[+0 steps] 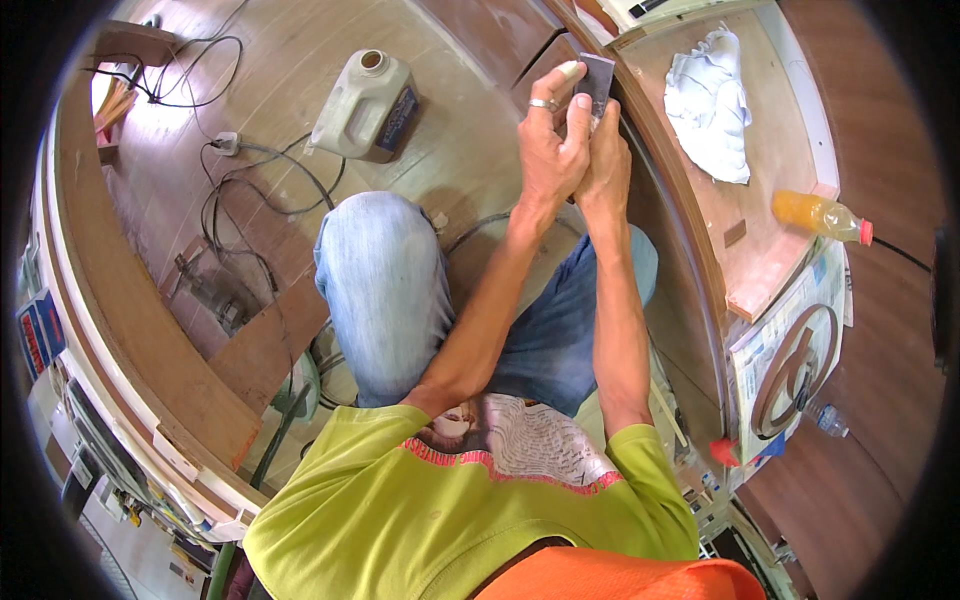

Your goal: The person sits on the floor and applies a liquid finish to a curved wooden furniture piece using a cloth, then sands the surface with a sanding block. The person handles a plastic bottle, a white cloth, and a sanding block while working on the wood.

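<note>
Pinching the dark block [595,84] near the curved edge [655,165], your left hand [556,135] likely steadies it; right hand [606,168]: grip obscured, can't tell.

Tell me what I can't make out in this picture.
All in the head view:
Right hand: some fingers, hidden behind the left hand.
Dark block: its far face, turned away from the camera.
Pale jug: any contents, hidden by its opaque walls.
Small bottle: its contents, too small to tell.
Orange fabric: the rest, cut off by the lower edge.
</note>
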{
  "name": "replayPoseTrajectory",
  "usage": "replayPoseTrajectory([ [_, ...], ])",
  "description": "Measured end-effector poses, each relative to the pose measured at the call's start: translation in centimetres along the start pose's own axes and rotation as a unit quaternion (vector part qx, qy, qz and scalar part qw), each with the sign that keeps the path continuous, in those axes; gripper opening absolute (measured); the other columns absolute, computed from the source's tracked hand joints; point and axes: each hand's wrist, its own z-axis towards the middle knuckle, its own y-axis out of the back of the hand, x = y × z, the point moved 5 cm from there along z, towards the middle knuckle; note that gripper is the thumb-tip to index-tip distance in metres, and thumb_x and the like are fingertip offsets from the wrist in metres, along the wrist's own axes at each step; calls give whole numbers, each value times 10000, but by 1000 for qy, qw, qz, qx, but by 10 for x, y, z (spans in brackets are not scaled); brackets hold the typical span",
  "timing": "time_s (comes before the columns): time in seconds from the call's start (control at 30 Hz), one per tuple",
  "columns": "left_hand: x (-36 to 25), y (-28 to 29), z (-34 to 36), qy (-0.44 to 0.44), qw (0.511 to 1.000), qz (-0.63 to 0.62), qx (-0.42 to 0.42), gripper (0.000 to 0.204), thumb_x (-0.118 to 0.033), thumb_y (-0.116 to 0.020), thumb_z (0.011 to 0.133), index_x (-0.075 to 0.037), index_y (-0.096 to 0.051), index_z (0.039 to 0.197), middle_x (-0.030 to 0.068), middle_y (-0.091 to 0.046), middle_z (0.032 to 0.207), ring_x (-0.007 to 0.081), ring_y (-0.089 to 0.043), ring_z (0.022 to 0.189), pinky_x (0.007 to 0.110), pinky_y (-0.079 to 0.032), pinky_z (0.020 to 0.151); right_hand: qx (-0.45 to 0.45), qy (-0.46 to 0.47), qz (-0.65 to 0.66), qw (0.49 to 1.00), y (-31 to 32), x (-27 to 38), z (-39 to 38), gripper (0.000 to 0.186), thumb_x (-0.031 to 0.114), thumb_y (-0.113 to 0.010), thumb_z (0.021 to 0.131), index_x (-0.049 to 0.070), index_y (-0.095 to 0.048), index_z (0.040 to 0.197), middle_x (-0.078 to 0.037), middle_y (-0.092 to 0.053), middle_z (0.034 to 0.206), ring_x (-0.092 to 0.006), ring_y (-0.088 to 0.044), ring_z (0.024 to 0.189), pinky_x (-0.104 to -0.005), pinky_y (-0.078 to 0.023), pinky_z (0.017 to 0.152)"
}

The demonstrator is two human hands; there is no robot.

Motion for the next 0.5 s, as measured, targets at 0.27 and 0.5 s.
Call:
replayPoseTrajectory([
  [0.27, 33, -1, 34, 116, 964, -231, -57, 556, -140, -713, 977, 7, -406, 1416, 140, -598, 1211, 199, -649, 1065, 313, -615, 819, -43, -33, 110, 992, 20, -17, -62, 385, 265, -548, 1039, -46, -537, 1265, -273, -710, 987, -430, -718, 940, -477, -532, 777],
  [0.5, 40, -11, 47, 120, 964, -229, -62, 670, -104, -809, 876, 6, -386, 1383, 64, -612, 1017, 153, -643, 919, 308, -587, 761, -56, -9, 140, 989, 27, -12, -68, 343, 241, -556, 1033, -52, -528, 1209, -302, -697, 1042, -454, -701, 991, -479, -536, 802],
])
